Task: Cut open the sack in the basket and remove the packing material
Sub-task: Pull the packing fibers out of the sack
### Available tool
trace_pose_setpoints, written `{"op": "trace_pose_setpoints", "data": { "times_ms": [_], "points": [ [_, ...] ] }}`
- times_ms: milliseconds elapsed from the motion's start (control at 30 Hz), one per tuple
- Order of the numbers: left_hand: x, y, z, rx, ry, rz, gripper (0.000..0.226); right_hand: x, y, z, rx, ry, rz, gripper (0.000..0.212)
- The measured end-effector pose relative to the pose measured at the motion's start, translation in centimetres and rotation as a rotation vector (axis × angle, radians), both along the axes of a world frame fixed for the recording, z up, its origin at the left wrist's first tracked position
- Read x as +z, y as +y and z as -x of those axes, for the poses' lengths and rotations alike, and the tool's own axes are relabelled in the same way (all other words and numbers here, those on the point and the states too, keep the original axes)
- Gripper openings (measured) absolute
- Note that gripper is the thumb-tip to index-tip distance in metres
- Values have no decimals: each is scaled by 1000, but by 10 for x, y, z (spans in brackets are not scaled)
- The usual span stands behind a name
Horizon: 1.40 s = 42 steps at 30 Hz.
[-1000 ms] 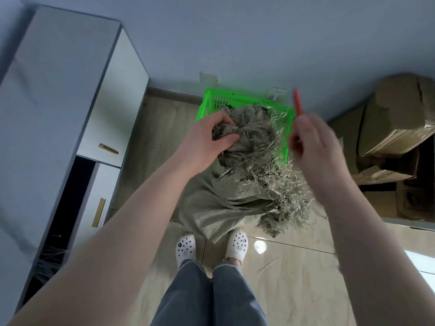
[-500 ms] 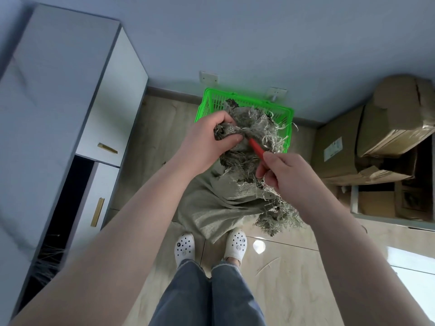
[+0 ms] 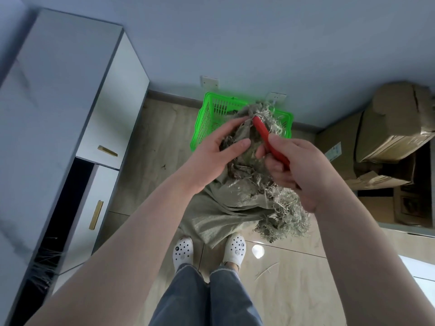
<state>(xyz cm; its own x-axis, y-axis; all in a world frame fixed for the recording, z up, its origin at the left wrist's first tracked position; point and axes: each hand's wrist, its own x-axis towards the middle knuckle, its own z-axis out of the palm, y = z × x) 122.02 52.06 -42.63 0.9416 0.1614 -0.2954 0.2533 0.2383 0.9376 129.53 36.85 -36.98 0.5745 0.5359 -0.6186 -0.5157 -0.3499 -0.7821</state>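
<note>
A bright green plastic basket [image 3: 209, 114] stands on the floor by the wall. A grey-green woven sack [image 3: 219, 217] hangs out of it onto the floor, torn open, with stringy shredded packing material [image 3: 284, 220] spilling from it. My left hand [image 3: 216, 154] grips the bunched top of the sack, thumb across the front. My right hand [image 3: 296, 165] holds a red cutter [image 3: 264, 135], whose far tip is at the top of the bunch, beside the left hand's fingers. The blade is hidden in the fibres.
A white cabinet [image 3: 70, 128] with gold handles stands at the left, one lower section open and dark. Cardboard boxes [image 3: 388, 135] are stacked at the right. My feet in white clogs [image 3: 183, 250] stand just behind the sack. Loose strands lie on the wooden floor.
My right hand came down from the raised position at the right and brought the red cutter to the sack's bunched top. My left hand has kept its grip there.
</note>
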Motion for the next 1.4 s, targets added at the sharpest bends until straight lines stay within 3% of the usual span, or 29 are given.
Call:
{"op": "trace_pose_setpoints", "data": {
  "times_ms": [233, 367, 433, 700, 900, 1100, 1400],
  "points": [
    [-6, -7, -4, 91, -14, 25, 18, -3, -5, -3, -44, 55, -21, 37],
    [-8, -9, -6, 146, -6, -16, 44, -10, 0, 8, -160, 149, -96, 38],
    [-9, -10, -6, 170, -21, -65, 47, -13, 2, 17, -213, 214, -165, 36],
    [-16, -24, -1, 120, -52, -309, 20, -17, 7, 30, -358, 287, -254, 34],
    [-22, -15, 0, 63, -16, -497, 13, -11, -4, 36, -343, 352, -218, 32],
    [-16, -28, 2, 199, -30, -291, 23, -13, -2, 28, -303, 358, -116, 37],
    [-15, -24, 0, 256, -14, -335, 43, -6, 0, 25, -281, 230, -98, 36]
  ]
}}
